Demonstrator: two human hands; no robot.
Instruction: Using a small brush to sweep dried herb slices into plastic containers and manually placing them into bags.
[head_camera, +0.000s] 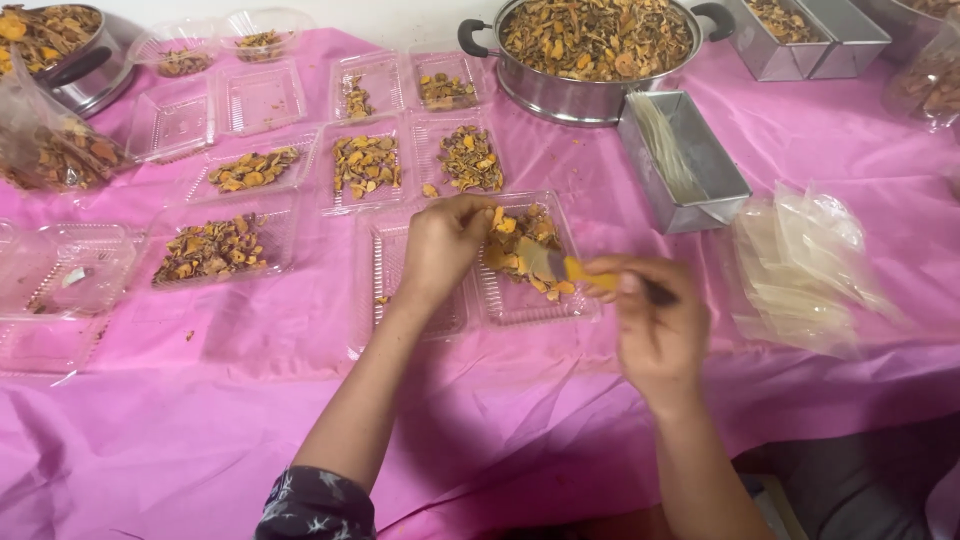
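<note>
My left hand (440, 245) rests with curled fingers on the edge of an open clear plastic clamshell box (520, 300), touching a heap of dried orange and brown herb pieces (520, 245) in its right half. My right hand (655, 320) grips a small scoop with a yellow handle (565, 266), its blade lying on the herb heap. The box's left half (395, 270) holds only a few crumbs.
Several clear boxes with herb portions (365, 165) lie in rows on the pink cloth (500, 420). A steel pot of herb mix (595, 40) stands behind, with a metal tin of thin sticks (680, 160), a stack of clear bags (800, 265) and further tins (800, 30).
</note>
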